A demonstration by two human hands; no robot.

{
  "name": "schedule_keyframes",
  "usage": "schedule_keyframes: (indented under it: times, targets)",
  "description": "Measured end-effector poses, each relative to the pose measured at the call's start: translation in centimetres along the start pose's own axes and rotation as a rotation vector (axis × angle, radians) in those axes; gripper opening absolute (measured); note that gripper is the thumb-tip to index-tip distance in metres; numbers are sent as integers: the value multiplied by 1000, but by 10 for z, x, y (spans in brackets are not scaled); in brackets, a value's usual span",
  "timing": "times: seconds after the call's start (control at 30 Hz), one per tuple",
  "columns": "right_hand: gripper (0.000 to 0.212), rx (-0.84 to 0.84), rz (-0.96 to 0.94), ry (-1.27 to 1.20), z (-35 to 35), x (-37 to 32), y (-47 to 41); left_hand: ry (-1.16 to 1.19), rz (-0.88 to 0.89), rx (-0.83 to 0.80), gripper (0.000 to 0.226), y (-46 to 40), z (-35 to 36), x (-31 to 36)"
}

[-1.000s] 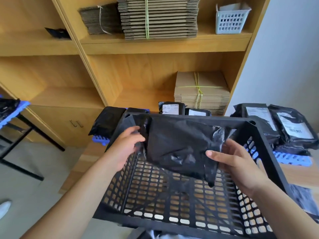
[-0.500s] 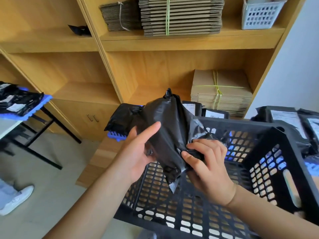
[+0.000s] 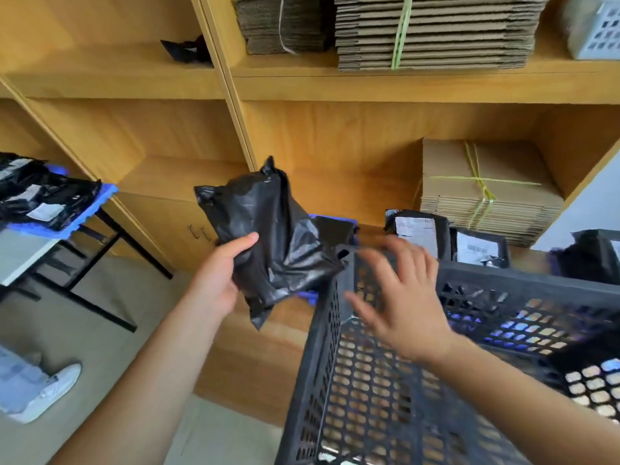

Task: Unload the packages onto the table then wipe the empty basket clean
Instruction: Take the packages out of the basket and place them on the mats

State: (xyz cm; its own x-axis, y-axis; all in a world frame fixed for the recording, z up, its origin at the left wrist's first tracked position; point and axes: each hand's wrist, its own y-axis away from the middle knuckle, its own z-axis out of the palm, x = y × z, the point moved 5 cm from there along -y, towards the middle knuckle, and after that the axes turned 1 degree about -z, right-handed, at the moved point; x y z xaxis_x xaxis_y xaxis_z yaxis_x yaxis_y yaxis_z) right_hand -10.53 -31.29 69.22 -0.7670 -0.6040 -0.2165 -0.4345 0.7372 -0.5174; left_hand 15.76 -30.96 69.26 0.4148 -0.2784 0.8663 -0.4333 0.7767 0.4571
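Observation:
My left hand (image 3: 219, 266) grips a crumpled black plastic package (image 3: 268, 236) and holds it in the air, left of the black lattice basket (image 3: 335, 380). My right hand (image 3: 402, 297), blurred by motion, hovers with fingers spread over the basket's far left corner and holds nothing. The part of the basket that shows has no packages in it. Black packages with white labels (image 3: 416, 229) lie on the wooden surface beyond the basket.
A wooden shelf unit (image 3: 335, 88) carries tied stacks of flat cardboard (image 3: 476, 193). At left, a table (image 3: 20, 253) bears a blue tray of black packages (image 3: 43, 203). A person's white shoe (image 3: 50, 391) shows on the floor at lower left.
My right hand has let go of the black package and moved right over the basket rim. My left hand now holds the package alone, further left. The view has swung left.

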Motion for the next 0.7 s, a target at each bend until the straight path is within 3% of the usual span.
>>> schedule_keyframes:
  times: [0.07, 0.17, 0.27, 0.4, 0.6, 0.7]
  targets:
    - [51, -59, 118, 68, 15, 17, -28, -53, -54, 0, 21, -43, -20, 13]
    - [46, -192, 339, 36, 44, 39, -64, -183, -105, -1, 35, -112, -41, 24]
    - [45, -336, 569, 13, 75, 51, -69, -300, -183, -54, 29, -175, -45, 23]
    - [58, -248, 481, 326, 89, 44, -60, -487, -281, -118, 33, -245, -41, 12]
    - [51, -94, 450, 383, 92, 47, -60, -583, -329, -238, 36, -309, -22, -16]
    - [48, -42, 455, 381, 93, 46, -59, -654, -320, -242, 79, -353, -33, -44]
